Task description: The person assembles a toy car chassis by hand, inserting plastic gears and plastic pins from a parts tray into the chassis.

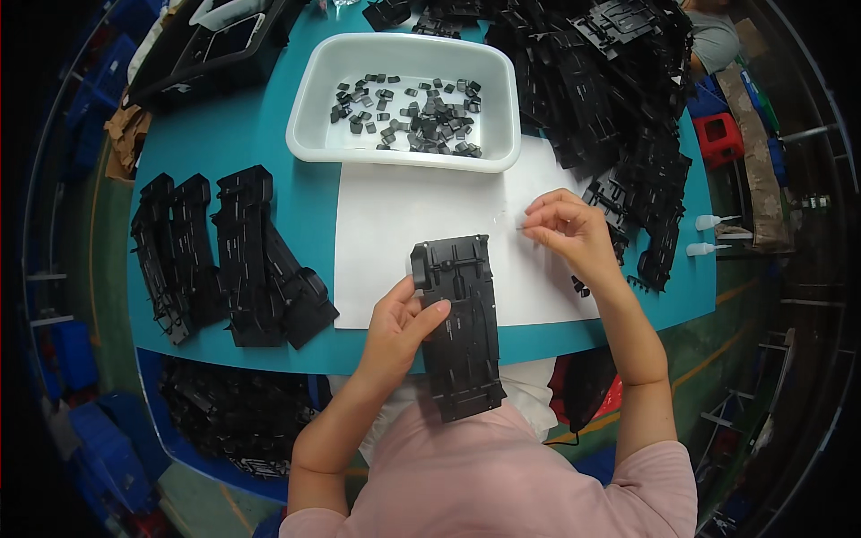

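My left hand [400, 325] grips a black plastic model-car chassis [465, 332] by its left edge, thumb lying on its face. The chassis is held upright in front of my body, its upper end over a white sheet [381, 238]. To its right, my right hand [571, 229] hovers over the sheet with thumb and fingertips pinched together; whatever they hold is too small to make out. Beyond the sheet's far edge stands a white plastic tub [299, 134] holding many small black clips [435, 125]. A few small black pieces [580, 286] lie below my right wrist.
Several black chassis [242, 251] lie at the left of the teal table [314, 354]. A large heap of them [583, 90] fills the back right. Two small white bottles [704, 249] sit at the right edge. A blue bin [170, 430] of black parts is below left.
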Motion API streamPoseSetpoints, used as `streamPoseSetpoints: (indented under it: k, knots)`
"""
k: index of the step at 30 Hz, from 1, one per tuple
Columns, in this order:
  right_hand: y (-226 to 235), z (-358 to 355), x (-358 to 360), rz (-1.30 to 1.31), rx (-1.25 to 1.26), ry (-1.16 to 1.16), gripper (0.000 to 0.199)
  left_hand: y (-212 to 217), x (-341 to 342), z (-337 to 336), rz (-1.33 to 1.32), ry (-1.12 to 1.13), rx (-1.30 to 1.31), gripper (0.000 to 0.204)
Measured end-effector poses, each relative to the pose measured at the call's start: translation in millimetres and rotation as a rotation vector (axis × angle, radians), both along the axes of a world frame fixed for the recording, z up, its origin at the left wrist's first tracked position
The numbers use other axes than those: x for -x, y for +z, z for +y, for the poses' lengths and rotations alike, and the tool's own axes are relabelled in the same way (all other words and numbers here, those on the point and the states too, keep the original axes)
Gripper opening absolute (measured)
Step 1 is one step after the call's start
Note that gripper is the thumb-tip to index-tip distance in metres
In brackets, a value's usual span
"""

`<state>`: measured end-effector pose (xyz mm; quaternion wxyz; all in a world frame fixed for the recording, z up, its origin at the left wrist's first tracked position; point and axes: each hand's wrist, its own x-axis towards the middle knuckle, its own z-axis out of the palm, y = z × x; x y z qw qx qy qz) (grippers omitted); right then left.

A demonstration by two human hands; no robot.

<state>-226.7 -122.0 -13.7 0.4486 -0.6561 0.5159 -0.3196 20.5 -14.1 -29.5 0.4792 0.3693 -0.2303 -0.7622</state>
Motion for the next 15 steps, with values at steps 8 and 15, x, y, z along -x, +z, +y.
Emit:
streamPoseSetpoints:
  k: [8,15]
  knots:
    - [-2,-3,-15,0.293,0.151,-0.008,0.01,-2,-1,0,0.022,0.008,-0.013,0.034]
    - [-5,-1,-24,0.348,0.33,0.045,0.009,-3,-1,0,0.034,0.011,-0.011,0.034]
